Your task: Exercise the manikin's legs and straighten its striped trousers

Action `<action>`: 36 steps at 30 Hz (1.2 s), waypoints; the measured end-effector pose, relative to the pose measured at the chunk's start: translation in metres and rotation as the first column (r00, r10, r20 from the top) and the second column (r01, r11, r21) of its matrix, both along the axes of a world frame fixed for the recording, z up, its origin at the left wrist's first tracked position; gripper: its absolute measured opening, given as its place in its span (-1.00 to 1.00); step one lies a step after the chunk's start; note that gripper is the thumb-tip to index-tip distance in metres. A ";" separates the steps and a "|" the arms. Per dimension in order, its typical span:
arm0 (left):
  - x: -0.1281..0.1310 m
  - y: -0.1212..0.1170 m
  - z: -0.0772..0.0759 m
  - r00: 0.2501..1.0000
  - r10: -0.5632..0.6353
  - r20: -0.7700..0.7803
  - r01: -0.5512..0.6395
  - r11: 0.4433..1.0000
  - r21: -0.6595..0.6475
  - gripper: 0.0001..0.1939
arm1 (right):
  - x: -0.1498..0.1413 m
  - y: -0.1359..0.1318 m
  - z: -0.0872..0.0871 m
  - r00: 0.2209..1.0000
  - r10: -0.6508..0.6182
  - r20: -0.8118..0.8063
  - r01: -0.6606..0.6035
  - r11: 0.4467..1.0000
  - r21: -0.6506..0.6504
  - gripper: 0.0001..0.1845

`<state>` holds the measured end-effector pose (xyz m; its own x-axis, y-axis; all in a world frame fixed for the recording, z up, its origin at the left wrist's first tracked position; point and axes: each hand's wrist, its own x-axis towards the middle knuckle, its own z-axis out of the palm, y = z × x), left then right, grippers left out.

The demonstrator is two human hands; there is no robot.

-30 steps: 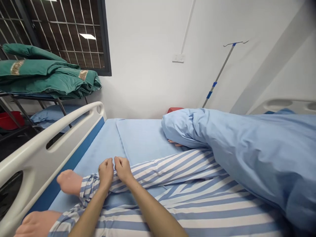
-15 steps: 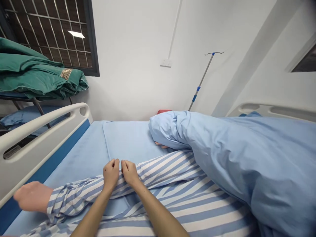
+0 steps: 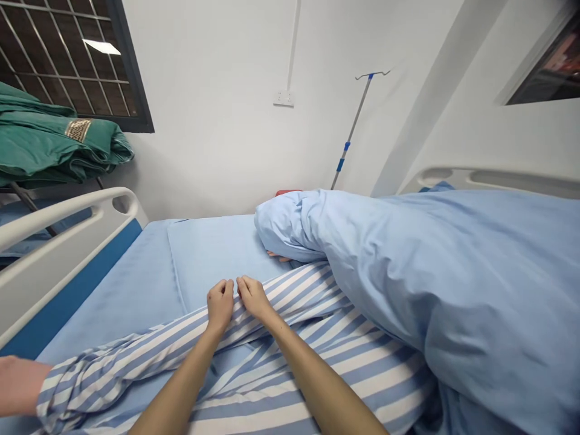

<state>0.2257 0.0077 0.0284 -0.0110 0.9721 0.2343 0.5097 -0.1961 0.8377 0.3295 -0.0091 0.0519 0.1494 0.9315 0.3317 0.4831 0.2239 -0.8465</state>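
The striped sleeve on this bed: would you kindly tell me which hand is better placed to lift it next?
Probably the left hand: it sits on the striped sleeve nearer the cuff, while the right hand lies further along, toward the blue quilt.

Indoor view, evenly bright under diffuse overhead light: one ceiling-panel reflection (image 3: 102, 46) in the dark window glass (image 3: 58, 60), soft shadows in the blue blanket (image 3: 453, 290) folds, wide-angle bowing along the bed rail (image 3: 58, 241), slight blur on the striped sleeve (image 3: 90, 368).

blue-and-white striped pajama sleeve (image 3: 122, 344) | rumpled, cuff bunched | lying diagonally | pinched up at upper end
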 end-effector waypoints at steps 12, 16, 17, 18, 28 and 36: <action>0.073 -0.007 0.008 0.999 0.025 -0.040 -0.027 0.999 -0.034 -0.66 | 0.067 -0.016 -0.001 0.984 -0.143 0.107 0.136 0.988 0.069 -0.57; 0.093 -0.008 0.016 0.996 0.012 0.087 -0.012 1.000 -0.001 -0.65 | 0.078 -0.021 0.000 0.973 -0.166 0.159 0.164 0.986 0.023 -0.59; 0.097 -0.008 0.018 0.991 -0.016 0.133 0.014 1.000 0.013 -0.64 | 0.081 -0.022 0.001 0.971 -0.178 0.158 0.176 0.984 0.024 -0.59; 0.101 -0.007 0.019 0.988 -0.044 0.146 0.041 0.999 0.024 -0.64 | 0.084 -0.022 0.003 0.969 -0.196 0.152 0.192 0.981 0.039 -0.60; 0.105 -0.006 0.001 0.989 -0.126 -0.076 0.127 0.992 0.008 -0.66 | 0.121 -0.020 -0.019 0.900 -0.368 0.233 0.366 0.929 0.052 -0.60; -0.018 -0.002 0.000 0.985 -0.026 -0.171 0.021 0.999 -0.034 -0.66 | 0.111 -0.019 -0.026 0.801 -0.397 0.448 0.415 0.908 0.063 -0.61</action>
<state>0.2073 0.0061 0.0289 0.0498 0.9785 0.2000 0.6418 -0.1848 0.7443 0.4402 -0.0280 0.0262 0.3632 0.8310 0.4214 0.8450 -0.1033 -0.5246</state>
